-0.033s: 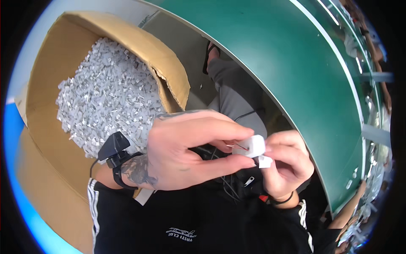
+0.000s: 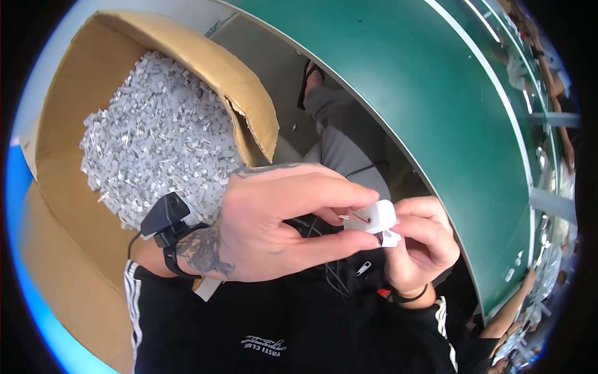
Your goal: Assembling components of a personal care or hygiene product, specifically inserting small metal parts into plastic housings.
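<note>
In front of my body, my left hand point(image 2: 289, 218) grips a small white plastic housing point(image 2: 381, 216) between thumb and fingers. Thin wires, one dark red point(image 2: 359, 217), stick out of its left side. My right hand point(image 2: 425, 237) meets the housing from the right, its fingertips against it. Just below, at my right thumb tip, is a small white tab-like piece point(image 2: 390, 239). Whether the tab is joined to the housing cannot be told. The right fingertips are partly hidden behind these parts.
On the left a large open cardboard box point(image 2: 68, 81) holds a heap of small white plastic parts point(image 2: 162, 137). A green tabletop point(image 2: 405, 81) curves along the right, with small white bits near its lower end. Another person's arm point(image 2: 514, 305) reaches in at lower right.
Both hands and the white housing have shifted very slightly. The small white tab by my right thumb has turned a little and shows a different outline.
</note>
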`<state>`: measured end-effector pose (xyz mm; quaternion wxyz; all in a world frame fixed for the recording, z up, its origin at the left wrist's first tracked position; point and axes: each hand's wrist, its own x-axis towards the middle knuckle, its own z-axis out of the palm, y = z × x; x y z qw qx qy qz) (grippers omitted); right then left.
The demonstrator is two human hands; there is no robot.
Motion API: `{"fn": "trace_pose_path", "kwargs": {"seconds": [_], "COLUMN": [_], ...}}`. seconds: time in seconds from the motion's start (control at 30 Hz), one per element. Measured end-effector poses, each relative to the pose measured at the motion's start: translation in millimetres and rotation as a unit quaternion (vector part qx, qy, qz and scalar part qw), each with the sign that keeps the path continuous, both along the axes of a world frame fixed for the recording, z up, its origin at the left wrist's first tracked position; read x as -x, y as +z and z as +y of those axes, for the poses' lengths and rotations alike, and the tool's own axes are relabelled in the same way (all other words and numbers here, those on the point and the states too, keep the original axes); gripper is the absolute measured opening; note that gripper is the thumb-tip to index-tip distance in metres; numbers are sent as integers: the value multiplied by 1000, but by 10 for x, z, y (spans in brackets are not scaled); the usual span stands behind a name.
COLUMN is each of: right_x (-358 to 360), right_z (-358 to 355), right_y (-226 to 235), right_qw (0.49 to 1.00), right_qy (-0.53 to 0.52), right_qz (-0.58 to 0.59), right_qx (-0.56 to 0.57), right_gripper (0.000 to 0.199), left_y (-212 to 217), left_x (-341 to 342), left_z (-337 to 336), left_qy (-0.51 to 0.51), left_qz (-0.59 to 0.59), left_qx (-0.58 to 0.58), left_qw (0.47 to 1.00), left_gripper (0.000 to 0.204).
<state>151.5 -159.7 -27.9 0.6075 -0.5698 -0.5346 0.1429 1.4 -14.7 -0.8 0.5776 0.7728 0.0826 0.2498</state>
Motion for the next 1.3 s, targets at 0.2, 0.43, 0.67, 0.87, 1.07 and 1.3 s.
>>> {"fn": "trace_pose_path", "kwargs": {"seconds": [0.2,0.43,0.67,0.87,1.07,1.3], "right_x": [67,11,40,64,67,82], "right_z": [-26,-68,-118,-145,-188,-206], "right_y": [-195,-244,-318,-330,-356,-365], "right_qw": [985,956,905,952,984,983], "right_qy": [-2,60,97,14,-28,-10], "right_qz": [172,286,413,306,175,182], "right_qx": [-25,12,28,21,13,-10], "right_gripper": [12,13,16,14,13,8], "left_y": [-82,-112,-129,-30,-24,-143], "left_x": [-3,-37,-137,-100,-135,-174], "left_z": [36,50,71,37,-62,-80], "left_qy": [-2,-7,-26,-15,-30,-65], "left_qz": [-54,-47,-54,92,61,-71], "left_qx": [-31,-93,-122,64,46,9], "left_qw": [998,995,991,994,997,995], "left_gripper": [39,26,45,64,48,43]}}
